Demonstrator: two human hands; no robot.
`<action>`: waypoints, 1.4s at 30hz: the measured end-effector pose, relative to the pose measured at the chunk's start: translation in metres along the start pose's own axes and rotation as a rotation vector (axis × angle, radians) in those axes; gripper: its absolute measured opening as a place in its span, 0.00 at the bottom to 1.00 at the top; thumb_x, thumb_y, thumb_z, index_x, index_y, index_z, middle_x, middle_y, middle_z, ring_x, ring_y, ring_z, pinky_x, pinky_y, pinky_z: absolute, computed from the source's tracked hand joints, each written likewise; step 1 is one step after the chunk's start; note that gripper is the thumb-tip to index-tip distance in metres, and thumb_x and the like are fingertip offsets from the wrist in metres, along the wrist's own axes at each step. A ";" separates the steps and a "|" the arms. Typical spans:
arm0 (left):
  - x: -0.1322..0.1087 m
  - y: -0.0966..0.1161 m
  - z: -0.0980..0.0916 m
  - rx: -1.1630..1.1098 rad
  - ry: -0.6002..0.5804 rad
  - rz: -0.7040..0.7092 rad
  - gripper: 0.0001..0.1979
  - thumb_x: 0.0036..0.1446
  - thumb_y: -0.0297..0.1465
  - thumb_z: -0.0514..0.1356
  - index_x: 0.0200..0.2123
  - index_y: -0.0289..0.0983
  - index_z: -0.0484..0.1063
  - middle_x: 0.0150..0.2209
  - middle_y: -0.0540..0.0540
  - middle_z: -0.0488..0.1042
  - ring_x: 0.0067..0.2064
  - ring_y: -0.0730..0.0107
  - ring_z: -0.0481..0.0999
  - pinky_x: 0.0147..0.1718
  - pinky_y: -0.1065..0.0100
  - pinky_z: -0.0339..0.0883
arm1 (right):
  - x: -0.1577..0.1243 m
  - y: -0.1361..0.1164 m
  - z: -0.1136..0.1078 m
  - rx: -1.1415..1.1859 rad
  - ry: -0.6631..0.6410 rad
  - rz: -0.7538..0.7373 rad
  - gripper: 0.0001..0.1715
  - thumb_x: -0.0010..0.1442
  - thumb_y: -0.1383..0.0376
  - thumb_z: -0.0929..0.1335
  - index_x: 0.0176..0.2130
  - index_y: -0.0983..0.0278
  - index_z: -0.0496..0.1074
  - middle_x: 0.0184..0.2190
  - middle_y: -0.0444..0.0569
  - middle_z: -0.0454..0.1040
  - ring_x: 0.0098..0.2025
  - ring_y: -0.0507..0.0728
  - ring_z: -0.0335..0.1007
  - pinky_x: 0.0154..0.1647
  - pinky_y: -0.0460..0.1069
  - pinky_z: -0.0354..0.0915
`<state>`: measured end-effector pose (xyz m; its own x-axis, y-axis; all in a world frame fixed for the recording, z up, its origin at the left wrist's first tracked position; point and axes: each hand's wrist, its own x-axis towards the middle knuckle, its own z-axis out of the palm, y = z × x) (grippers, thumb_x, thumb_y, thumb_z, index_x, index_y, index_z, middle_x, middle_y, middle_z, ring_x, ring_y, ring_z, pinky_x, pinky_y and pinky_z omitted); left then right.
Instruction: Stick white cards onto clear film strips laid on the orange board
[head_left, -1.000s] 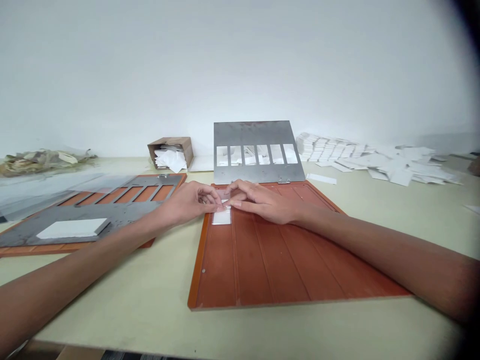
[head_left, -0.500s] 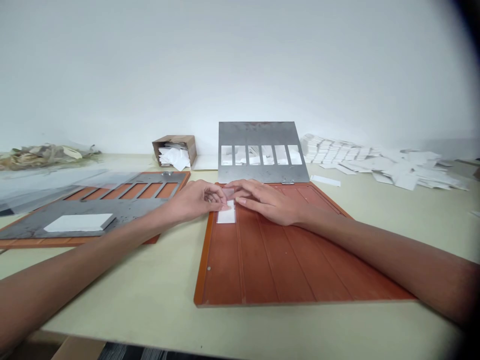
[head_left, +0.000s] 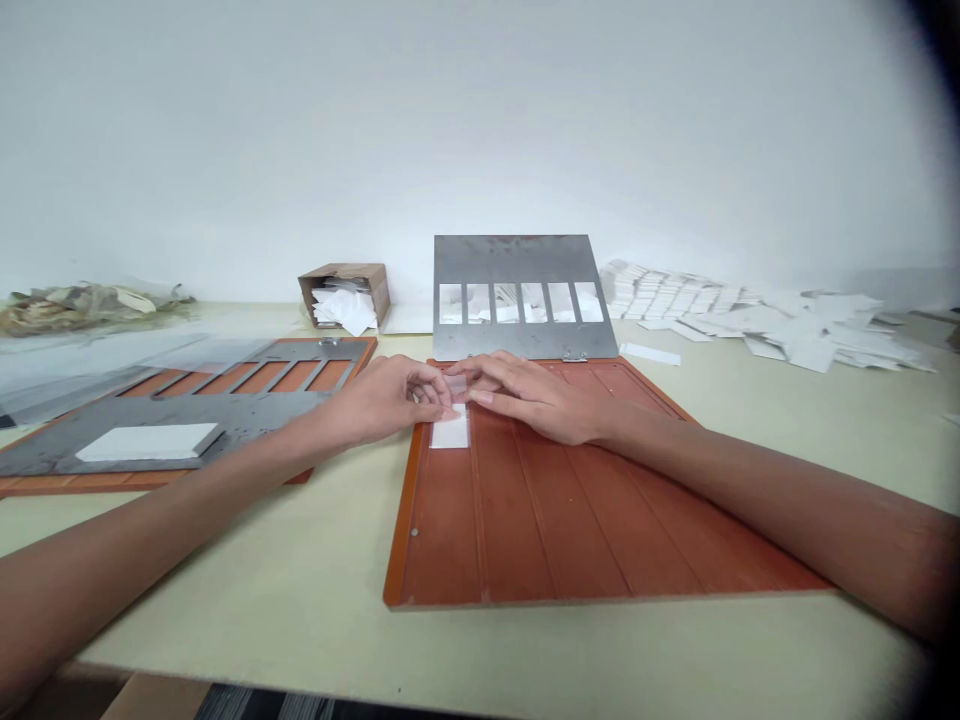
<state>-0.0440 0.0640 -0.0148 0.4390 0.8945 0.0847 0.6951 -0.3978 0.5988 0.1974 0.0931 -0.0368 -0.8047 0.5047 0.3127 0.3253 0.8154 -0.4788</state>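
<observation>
A small white card lies near the upper left corner of a reddish-brown grooved board. Just above it shows a translucent strip, perhaps clear film joined to the card. My left hand has curled fingers, with the thumb pinching at the card's top edge. Stretched out over the board, my right hand has its fingertips touching beside the card and the strip. A grey metal plate with a row of rectangular windows is hinged to the board's back edge and stands tilted up.
At left, a second board carries a flat metal plate with a white stack on it and clear sheets behind. A cardboard box of paper stands at the back. Piled white cards lie back right.
The view has shifted slightly. Both hands stay at the card, with almost no visible movement.
</observation>
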 end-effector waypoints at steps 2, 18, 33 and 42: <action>0.000 0.000 0.000 -0.006 -0.004 -0.002 0.05 0.55 0.35 0.67 0.33 0.41 0.80 0.33 0.51 0.80 0.36 0.67 0.75 0.35 0.68 0.63 | 0.000 0.000 0.001 -0.002 0.002 -0.008 0.26 0.75 0.52 0.57 0.65 0.57 0.60 0.47 0.47 0.78 0.57 0.62 0.60 0.61 0.60 0.52; -0.001 0.000 0.003 0.035 0.027 -0.021 0.12 0.55 0.43 0.67 0.31 0.41 0.80 0.34 0.50 0.79 0.38 0.64 0.72 0.36 0.65 0.61 | 0.001 0.008 0.002 -0.045 -0.003 -0.043 0.22 0.73 0.48 0.59 0.57 0.59 0.61 0.56 0.51 0.75 0.62 0.63 0.61 0.60 0.62 0.53; 0.001 -0.001 0.005 -0.101 0.046 -0.136 0.13 0.47 0.44 0.72 0.29 0.40 0.81 0.29 0.50 0.73 0.28 0.71 0.64 0.28 0.67 0.56 | -0.001 0.002 -0.001 -0.024 -0.043 -0.021 0.23 0.72 0.49 0.59 0.57 0.60 0.60 0.57 0.54 0.74 0.61 0.65 0.63 0.61 0.64 0.54; 0.003 -0.008 0.005 -0.161 0.015 -0.124 0.10 0.48 0.40 0.71 0.30 0.41 0.81 0.31 0.49 0.74 0.33 0.67 0.68 0.32 0.66 0.59 | -0.002 0.001 -0.005 -0.043 -0.147 -0.050 0.23 0.73 0.50 0.59 0.58 0.54 0.71 0.57 0.46 0.73 0.60 0.63 0.58 0.64 0.62 0.52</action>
<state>-0.0456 0.0689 -0.0230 0.3462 0.9381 0.0130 0.6429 -0.2473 0.7249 0.2018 0.0950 -0.0335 -0.8833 0.4188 0.2108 0.3013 0.8515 -0.4293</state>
